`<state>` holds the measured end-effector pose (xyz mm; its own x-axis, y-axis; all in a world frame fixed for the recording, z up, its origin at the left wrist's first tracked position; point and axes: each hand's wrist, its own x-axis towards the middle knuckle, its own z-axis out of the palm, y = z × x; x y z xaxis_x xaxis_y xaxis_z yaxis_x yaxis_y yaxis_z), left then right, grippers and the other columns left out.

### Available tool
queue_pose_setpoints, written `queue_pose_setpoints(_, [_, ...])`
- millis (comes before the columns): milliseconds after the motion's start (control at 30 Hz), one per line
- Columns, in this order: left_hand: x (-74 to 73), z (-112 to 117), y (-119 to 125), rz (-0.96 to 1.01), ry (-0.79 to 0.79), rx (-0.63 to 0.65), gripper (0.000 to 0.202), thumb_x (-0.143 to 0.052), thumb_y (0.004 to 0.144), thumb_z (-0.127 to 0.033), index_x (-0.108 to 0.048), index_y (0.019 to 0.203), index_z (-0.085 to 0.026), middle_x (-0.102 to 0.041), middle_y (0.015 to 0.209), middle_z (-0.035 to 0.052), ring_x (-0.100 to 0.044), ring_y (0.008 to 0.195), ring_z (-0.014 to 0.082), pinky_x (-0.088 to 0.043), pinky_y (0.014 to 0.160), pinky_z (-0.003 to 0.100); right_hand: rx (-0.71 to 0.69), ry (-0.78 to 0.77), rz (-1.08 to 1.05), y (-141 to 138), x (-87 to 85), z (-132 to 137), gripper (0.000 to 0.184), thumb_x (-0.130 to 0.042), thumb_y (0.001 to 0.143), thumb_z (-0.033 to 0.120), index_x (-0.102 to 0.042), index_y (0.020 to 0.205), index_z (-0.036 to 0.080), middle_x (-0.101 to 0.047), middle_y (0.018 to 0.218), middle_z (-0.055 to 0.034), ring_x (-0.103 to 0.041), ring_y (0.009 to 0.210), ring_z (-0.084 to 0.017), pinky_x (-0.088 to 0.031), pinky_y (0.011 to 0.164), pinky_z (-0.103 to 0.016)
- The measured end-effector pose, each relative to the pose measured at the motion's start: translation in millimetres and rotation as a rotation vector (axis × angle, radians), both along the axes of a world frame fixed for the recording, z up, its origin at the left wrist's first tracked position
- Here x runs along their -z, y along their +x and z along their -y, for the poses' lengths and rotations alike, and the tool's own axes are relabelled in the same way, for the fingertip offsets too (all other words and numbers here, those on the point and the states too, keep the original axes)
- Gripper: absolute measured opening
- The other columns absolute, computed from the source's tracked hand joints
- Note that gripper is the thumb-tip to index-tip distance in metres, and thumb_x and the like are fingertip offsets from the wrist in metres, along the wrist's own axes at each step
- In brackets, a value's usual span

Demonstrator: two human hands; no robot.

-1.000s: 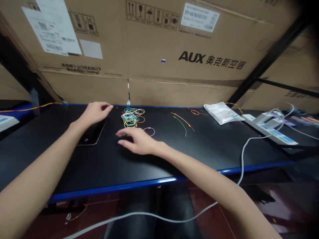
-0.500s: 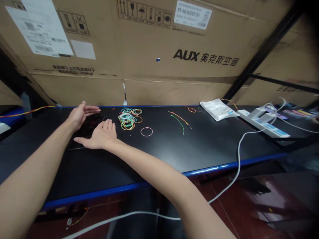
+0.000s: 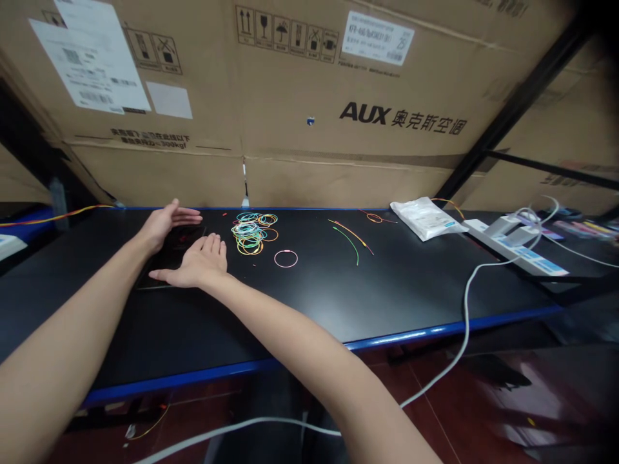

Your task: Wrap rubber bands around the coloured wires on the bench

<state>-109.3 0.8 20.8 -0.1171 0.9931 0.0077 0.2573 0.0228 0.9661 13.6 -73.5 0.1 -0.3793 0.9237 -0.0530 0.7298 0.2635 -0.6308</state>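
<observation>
My left hand (image 3: 167,222), palm turned inward and fingers stretched out to the right, rests over the far part of a flat black pad-like thing (image 3: 178,243) with faint reddish marks. Nearer to me, my right hand (image 3: 203,259) lies over the pad's right side, thumb spread to the left and fingers stretched out. Both hands hold nothing. Just right of them is a heap of coloured wire loops (image 3: 249,237). A single pink loop (image 3: 285,259) lies apart from the heap.
Further right on the black table (image 3: 309,303) lie a green wire (image 3: 349,247), an orange wire (image 3: 352,234) and an orange looped wire (image 3: 374,218). Beyond are a white plastic bag (image 3: 426,219) and a power strip (image 3: 522,252) with a white cable. A large cardboard box (image 3: 290,174) stands behind.
The camera view has shifted slightly, so everything appears a little to the right. Both hands stay over the black pad-like thing, with fingers stretched as before.
</observation>
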Motion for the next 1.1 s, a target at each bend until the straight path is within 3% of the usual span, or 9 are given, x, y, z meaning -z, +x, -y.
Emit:
queue_pose_setpoints(167, [3.3,-2.5,-2.6,0.009,0.020,0.009,0.046,-0.031,0.098,-0.041,-0.064,0.083,-0.013,-0.073,0.081,0.0068,-0.065,0.088,0.0168,-0.046,0.092,0.032,0.014,-0.002,-0.019,0.8,2.5,-2.2,0.135,-0.062,0.067,0.078,-0.002,0.152,-0.007,0.002,0.161,-0.0256,0.006,0.151,-0.031,-0.002,0.124,-0.045])
queue_pose_setpoints(333, [6.6,-6.7,-6.2,0.056,0.044,0.009,0.045,-0.034,0.097,-0.042,-0.064,0.082,-0.012,-0.071,0.076,0.0048,-0.065,0.085,0.0170,-0.046,0.092,0.034,0.010,-0.005,-0.034,2.0,2.0,-1.2,0.133,-0.062,0.068,0.076,-0.003,0.151,-0.008,0.002,0.161,-0.0259,0.005,0.151,-0.032,-0.002,0.124,-0.044])
queue_pose_setpoints(667, [7.4,-7.2,-9.3,0.261,0.098,-0.120,0.033,-0.046,0.086,-0.041,-0.064,0.082,-0.014,-0.068,0.078,0.0097,-0.062,0.089,0.0218,-0.047,0.085,0.037,0.008,0.007,0.020,0.6,1.8,-1.5,0.132,-0.066,0.067,0.074,-0.006,0.152,-0.008,0.000,0.161,-0.0254,0.005,0.151,-0.032,-0.004,0.124,-0.043])
queue_pose_setpoints(833, [3.3,-4.9,-5.4,0.292,0.066,-0.128,0.034,-0.037,0.093,-0.031,-0.063,0.081,-0.010,-0.065,0.075,0.0094,-0.057,0.078,0.0176,-0.046,0.081,0.033,0.015,0.011,-0.027,0.5,3.3,0.1,0.132,-0.067,0.068,0.072,-0.004,0.152,-0.007,0.000,0.161,-0.0256,0.005,0.151,-0.032,-0.004,0.124,-0.044])
queue_pose_setpoints(1100, [5.4,-5.7,-7.2,0.316,0.058,-0.088,0.041,-0.031,0.099,-0.032,-0.061,0.084,-0.009,-0.065,0.080,0.0089,-0.055,0.082,0.0168,-0.044,0.085,0.031,-0.016,-0.002,-0.079,8.5,2.4,-9.0,0.115,-0.058,0.076,0.068,-0.013,0.152,-0.006,-0.008,0.161,-0.0255,-0.004,0.151,-0.033,-0.012,0.124,-0.046])
